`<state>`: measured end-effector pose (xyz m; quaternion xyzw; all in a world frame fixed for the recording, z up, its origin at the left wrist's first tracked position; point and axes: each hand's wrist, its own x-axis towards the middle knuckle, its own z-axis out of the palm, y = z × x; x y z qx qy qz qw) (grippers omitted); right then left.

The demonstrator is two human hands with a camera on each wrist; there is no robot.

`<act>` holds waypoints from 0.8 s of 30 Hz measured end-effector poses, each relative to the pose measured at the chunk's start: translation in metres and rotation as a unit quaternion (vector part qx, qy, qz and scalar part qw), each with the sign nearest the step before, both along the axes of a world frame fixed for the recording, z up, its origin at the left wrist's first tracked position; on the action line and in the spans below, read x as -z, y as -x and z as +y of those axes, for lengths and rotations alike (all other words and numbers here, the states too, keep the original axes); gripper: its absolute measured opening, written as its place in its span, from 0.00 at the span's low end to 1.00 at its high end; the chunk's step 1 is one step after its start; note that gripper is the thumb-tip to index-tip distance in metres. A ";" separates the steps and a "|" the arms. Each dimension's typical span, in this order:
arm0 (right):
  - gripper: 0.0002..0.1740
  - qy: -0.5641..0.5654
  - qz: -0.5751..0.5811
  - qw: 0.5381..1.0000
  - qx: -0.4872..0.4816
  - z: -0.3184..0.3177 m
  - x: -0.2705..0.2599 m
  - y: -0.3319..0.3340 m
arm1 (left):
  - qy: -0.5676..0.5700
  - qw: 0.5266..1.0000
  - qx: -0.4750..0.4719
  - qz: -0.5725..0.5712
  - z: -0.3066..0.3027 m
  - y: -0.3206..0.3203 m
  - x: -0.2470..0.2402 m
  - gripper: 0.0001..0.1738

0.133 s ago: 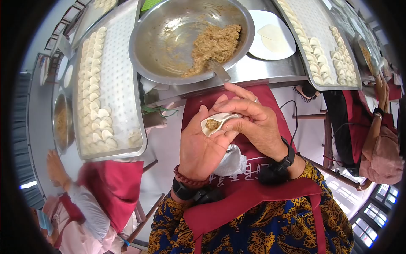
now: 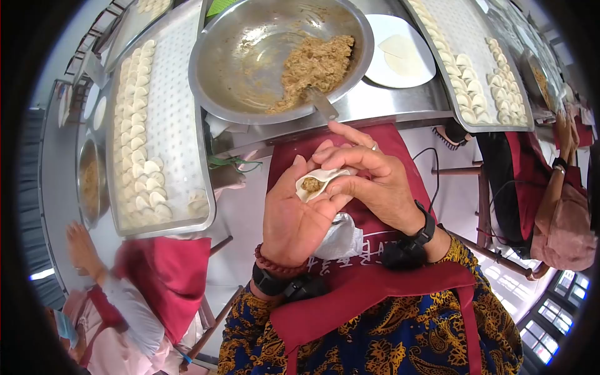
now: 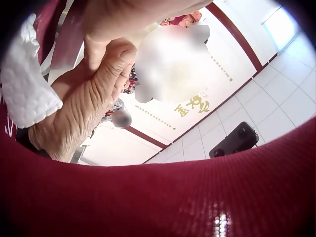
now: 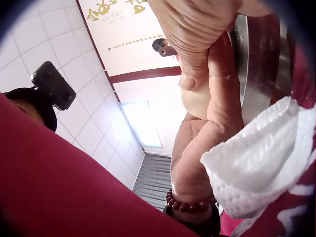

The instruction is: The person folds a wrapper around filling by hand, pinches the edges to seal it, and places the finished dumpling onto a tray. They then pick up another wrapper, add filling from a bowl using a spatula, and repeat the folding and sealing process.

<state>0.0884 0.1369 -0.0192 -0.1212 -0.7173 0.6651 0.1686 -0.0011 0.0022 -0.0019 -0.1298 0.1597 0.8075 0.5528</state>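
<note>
A dumpling [image 2: 312, 185], its pale wrapper folded partway round brown filling that still shows at the left end, sits between both hands in the head view. My left hand [image 2: 290, 215] holds it from the left and below, thumb up along the wrapper. From the right, my right hand [image 2: 378, 181] pinches the wrapper's edge between thumb and fingers, a ring on one finger. Part of the pale wrapper [image 4: 195, 102] shows between the hands in the right wrist view. Hands hide the dumpling's right end.
Ahead stands a steel bowl [image 2: 215, 103] of filling with a utensil handle [image 2: 324, 105]. Beside it is a white plate [image 2: 424, 67] with wrappers [image 2: 400, 56]. Trays of dumplings flank it, left [image 2: 178, 150] and right [image 2: 459, 40]. White tissue [image 2: 340, 236] lies on the red apron. Other people sit either side.
</note>
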 end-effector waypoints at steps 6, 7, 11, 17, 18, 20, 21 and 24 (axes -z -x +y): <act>0.06 0.040 0.034 0.999 -0.006 -0.002 0.006 0.000 | 0.001 1.000 0.020 0.012 -0.002 0.001 -0.004 0.23; 0.04 0.040 0.039 0.998 -0.005 -0.001 0.007 0.000 | 0.012 0.999 0.026 0.025 -0.002 0.001 -0.006 0.22; 0.04 -0.024 0.036 0.999 -0.002 -0.001 0.003 -0.002 | 0.041 0.996 0.033 0.067 -0.001 -0.001 -0.007 0.21; 0.10 0.068 0.016 0.998 0.007 -0.004 0.002 -0.001 | 0.080 0.991 0.042 0.097 -0.001 -0.001 -0.001 0.21; 0.11 0.054 0.013 0.998 0.007 -0.004 0.004 -0.001 | 0.089 0.989 0.051 0.105 -0.001 -0.001 -0.001 0.20; 0.12 0.040 0.010 0.999 0.007 -0.004 0.003 -0.001 | 0.097 0.987 0.060 0.113 0.000 -0.001 -0.001 0.20; 0.11 0.045 0.003 0.999 0.018 -0.006 0.000 0.000 | 0.100 0.984 0.065 0.135 0.000 -0.001 -0.002 0.22; 0.09 0.060 -0.018 0.998 0.013 -0.005 -0.007 0.000 | 0.074 0.986 0.062 0.136 0.002 0.001 -0.009 0.26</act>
